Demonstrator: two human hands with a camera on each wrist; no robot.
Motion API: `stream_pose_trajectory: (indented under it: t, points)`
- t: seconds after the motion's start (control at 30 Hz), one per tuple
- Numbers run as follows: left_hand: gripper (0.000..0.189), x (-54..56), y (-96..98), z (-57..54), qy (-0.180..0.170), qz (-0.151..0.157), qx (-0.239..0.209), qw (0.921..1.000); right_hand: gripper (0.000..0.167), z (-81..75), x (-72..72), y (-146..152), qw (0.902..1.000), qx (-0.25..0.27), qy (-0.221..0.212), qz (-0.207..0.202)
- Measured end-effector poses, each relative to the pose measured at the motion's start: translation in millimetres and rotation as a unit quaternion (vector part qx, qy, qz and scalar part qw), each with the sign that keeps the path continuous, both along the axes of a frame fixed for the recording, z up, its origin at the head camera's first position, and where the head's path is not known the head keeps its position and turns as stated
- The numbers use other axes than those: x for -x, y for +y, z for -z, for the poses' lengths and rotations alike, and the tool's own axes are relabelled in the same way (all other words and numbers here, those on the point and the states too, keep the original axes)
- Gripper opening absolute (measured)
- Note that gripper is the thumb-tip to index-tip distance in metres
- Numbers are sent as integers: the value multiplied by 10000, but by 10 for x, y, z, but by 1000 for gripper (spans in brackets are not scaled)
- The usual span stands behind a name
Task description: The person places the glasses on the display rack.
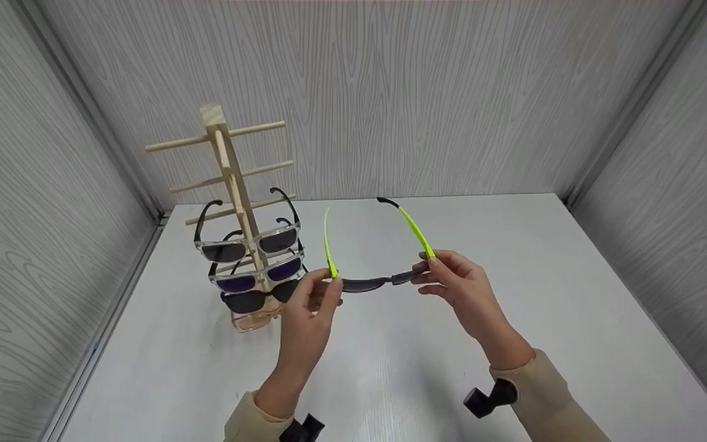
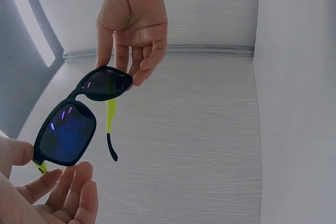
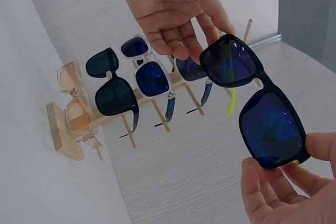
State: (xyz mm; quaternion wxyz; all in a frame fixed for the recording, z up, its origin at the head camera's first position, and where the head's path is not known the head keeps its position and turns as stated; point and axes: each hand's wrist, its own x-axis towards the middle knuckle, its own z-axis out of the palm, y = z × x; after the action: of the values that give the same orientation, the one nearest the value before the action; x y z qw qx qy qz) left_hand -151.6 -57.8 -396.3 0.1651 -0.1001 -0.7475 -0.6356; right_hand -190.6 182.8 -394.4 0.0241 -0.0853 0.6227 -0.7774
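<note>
Both hands hold a pair of sunglasses [image 1: 363, 285] with a black frame, dark lenses and neon-yellow temples tipped in black. The temples are unfolded and point away toward the back wall. My left hand [image 1: 307, 325] pinches one front corner, at the hinge; my right hand [image 1: 467, 291] pinches the opposite corner. In the left wrist view, the lenses [image 2: 68, 132] look bluish and reflect light streaks. Left of the hands stands a wooden display rack [image 1: 229, 159] with several glasses on its lower pegs, among them clear-framed sunglasses [image 1: 224, 252].
Black-framed sunglasses [image 3: 115, 97] and amber-tinted glasses [image 3: 79, 116] sit lowest on the rack, above its wooden base [image 3: 60, 132]. The upper pegs [image 1: 258, 128] stick out sideways and hold no glasses. Wood-grain panels [image 1: 390, 98] enclose the white table [image 1: 544, 258] at the back and sides.
</note>
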Motion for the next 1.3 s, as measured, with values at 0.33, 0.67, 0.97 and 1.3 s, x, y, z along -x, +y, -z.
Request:
stream_pose_trajectory:
  t: [0.33, 0.67, 0.97, 1.3]
  points:
    - [25, 28, -120, -14, 462, -190, -57, 9987, 31, -178, 47, -131, 9992, 37, 335, -223]
    - [22, 32, -197, -166, 877, -417, -213, 9950, 32, -336, 150, -289, 9978, 127, 477, -436]
    - [23, 27, -325, -261, 1155, -813, -96, 9899, 32, -438, 247, -461, 9962, 107, 518, -689]
    - [20, 15, -467, -361, 1430, -1058, -182, 9839, 28, -569, 295, -665, 9942, 330, 434, -932]
